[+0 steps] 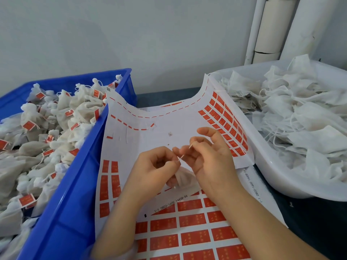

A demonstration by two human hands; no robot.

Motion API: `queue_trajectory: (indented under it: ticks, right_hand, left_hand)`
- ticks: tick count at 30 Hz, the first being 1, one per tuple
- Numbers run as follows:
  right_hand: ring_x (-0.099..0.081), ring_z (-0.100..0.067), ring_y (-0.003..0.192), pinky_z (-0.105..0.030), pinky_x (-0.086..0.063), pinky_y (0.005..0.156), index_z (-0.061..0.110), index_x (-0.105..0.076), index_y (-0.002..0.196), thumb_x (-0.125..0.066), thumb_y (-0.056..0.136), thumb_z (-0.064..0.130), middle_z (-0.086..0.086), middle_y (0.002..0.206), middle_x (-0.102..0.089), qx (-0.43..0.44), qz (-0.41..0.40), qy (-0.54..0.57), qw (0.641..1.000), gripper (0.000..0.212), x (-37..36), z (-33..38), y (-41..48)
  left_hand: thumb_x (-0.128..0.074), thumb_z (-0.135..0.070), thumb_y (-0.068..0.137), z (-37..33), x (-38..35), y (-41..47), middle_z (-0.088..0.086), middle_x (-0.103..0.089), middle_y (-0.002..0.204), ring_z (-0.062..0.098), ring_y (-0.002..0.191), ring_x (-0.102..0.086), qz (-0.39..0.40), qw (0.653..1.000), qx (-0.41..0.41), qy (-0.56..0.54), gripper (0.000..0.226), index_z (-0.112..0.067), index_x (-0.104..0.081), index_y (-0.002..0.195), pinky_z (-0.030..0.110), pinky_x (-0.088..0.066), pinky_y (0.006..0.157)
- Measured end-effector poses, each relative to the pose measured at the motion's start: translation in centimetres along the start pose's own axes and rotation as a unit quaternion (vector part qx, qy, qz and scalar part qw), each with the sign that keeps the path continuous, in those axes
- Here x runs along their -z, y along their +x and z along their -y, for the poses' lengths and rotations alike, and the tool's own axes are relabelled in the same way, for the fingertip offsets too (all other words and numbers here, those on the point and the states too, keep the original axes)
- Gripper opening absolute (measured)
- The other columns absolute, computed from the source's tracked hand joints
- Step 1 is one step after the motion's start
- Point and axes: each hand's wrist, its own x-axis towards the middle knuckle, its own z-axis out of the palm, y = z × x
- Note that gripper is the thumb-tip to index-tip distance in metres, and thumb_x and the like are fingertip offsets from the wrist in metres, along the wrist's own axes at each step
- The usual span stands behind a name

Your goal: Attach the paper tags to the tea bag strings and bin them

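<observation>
Tea bag (183, 178) is held dead centre, low between both hands: left hand (157, 163) curled round it, right hand (210, 156) pinching a red tag (190, 146) seen edge-on. The string can't be made out, so the tag could get folded shut beside it, or stuck crooked. With the bin (75, 203) at 9 o'clock heaped, a tossed bag might be bounced out.

Two hands (157, 163) (213, 156), two bins (78, 177) (272, 167)

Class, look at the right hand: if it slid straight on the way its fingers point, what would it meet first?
The left hand: the fingers of the right hand point leftward at its fingertips, nearly touching over the tea bag, though depth is unclear.
</observation>
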Motion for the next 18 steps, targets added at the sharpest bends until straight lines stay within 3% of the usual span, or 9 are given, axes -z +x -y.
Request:
queue_trajectory:
  ticks: [3,6,12,18]
  right_hand:
    - [-0.049,-0.010,0.047,-0.025,-0.050,0.052,0.017,-0.056,0.094,-0.041,0.091,-0.006,-0.002,0.056,-0.051,-0.056,-0.021,0.130,0.990,0.028,-0.2,0.3,0.2]
    - [-0.040,-0.009,0.044,-0.021,-0.040,0.043,0.016,-0.055,0.090,-0.038,0.090,-0.009,-0.003,0.057,-0.046,-0.073,-0.037,0.172,0.982,0.030,-0.2,0.5,0.4]
    - [-0.037,-0.009,0.045,-0.019,-0.036,0.042,0.015,-0.049,0.080,-0.038,0.090,-0.012,-0.003,0.059,-0.047,-0.065,-0.045,0.170,0.982,0.031,-0.1,0.8,0.4]
    - [-0.043,-0.009,0.046,-0.020,-0.042,0.044,0.014,-0.050,0.082,-0.039,0.092,-0.008,-0.002,0.062,-0.052,-0.045,-0.016,0.128,0.991,0.026,0.1,1.3,0.5]
  left_hand:
    - [-0.053,0.001,0.083,0.0,-0.2,-0.1,-0.001,-0.058,0.051,0.010,0.047,-0.055,0.014,0.999,-0.012,0.034,0.034,-0.023,-0.062,0.061,0.021,-0.051,0.050]
    - [-0.053,-0.002,0.080,0.0,-0.2,-0.2,-0.006,-0.055,0.049,0.006,0.046,-0.052,0.025,0.998,-0.012,0.054,0.029,-0.022,-0.060,0.059,0.020,-0.048,0.050]
    - [-0.048,-0.017,0.069,0.1,0.1,-0.1,-0.007,-0.049,0.049,0.007,0.044,-0.045,0.048,0.998,-0.008,0.045,0.015,-0.020,-0.058,0.058,0.018,-0.041,0.045]
    - [-0.056,-0.028,0.085,0.6,-0.4,-0.2,-0.014,-0.049,0.050,0.001,0.045,-0.042,0.049,0.995,-0.025,0.087,0.017,-0.030,-0.059,0.068,0.014,-0.039,0.048]
